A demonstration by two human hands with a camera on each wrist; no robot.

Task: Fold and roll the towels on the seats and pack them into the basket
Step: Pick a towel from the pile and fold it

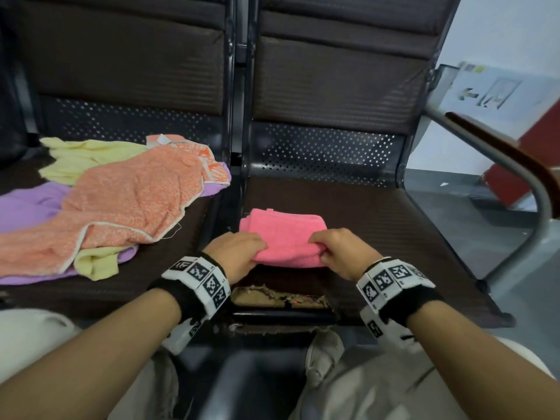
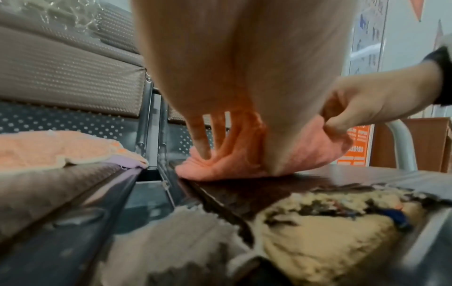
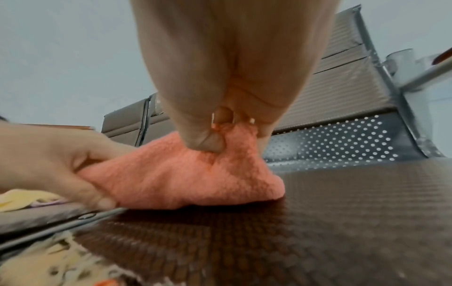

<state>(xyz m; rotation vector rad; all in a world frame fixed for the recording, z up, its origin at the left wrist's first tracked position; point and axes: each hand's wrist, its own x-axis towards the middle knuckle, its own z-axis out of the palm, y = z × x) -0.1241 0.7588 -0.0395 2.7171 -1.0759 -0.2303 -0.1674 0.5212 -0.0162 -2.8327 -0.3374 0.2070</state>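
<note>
A pink towel (image 1: 285,234), folded into a thick band, lies on the right seat (image 1: 394,225). My left hand (image 1: 239,250) grips the towel's near left edge, thumb under and fingers on top (image 2: 203,147). My right hand (image 1: 336,248) pinches the near right edge, with a fold of pink towel (image 3: 195,180) bunched between thumb and fingers (image 3: 212,143). The near edge of the towel is raised off the seat. No basket is in view.
On the left seat lies a loose pile: an orange towel (image 1: 127,201) over a yellow one (image 1: 78,159) and a purple one (image 1: 27,204). The right seat's front edge is torn, foam showing (image 1: 272,298). A metal armrest (image 1: 515,177) bounds the right side.
</note>
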